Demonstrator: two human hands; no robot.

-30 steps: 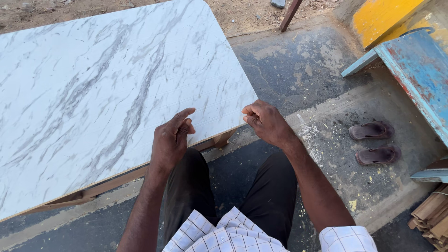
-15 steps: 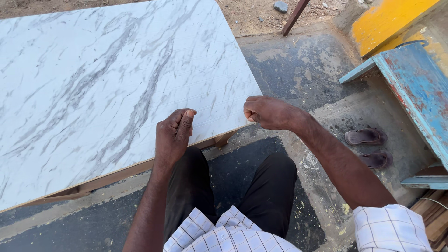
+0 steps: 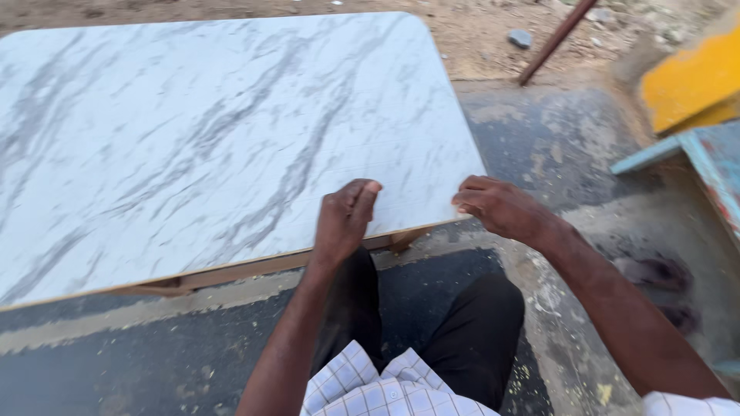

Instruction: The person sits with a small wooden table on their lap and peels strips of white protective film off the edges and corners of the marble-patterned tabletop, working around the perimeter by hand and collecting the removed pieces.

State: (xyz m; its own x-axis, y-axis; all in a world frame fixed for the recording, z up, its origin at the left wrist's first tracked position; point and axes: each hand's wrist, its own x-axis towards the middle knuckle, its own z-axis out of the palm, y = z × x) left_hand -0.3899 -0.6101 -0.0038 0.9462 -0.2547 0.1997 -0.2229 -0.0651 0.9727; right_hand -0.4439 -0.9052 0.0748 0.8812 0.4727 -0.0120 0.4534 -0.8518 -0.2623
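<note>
One large white board [image 3: 223,131] with grey marble-like veining is lying flat and filling most of the view, its rounded far corner pointing toward the sandy ground and its near edge showing a thin wooden lip, with a wooden frame [image 3: 254,270] peeking out beneath it. Two hands are working at that near edge, a little apart from each other. The left hand [image 3: 344,219] is resting on top of the board just inside the edge, fingers curled and pressing down on the surface, gripping nothing. The right hand [image 3: 497,206] is sitting at the board's near right corner, its fingers bunched together and touching the edge; whether anything small is pinched between them I cannot tell. The person is crouching or sitting close, with two knees in dark trousers [image 3: 462,339] showing below the board and a checked shirt [image 3: 385,385] at the bottom of the view. To the right, one yellow painted piece [image 3: 690,77] and one blue painted plank [image 3: 709,166] are lying on the ground, one reddish rod [image 3: 556,38] is leaning across the dirt, and one grey stone [image 3: 520,37] is sitting beside it. Blurred sandals [image 3: 663,285] are lying near the right forearm; their count is unclear.
</note>
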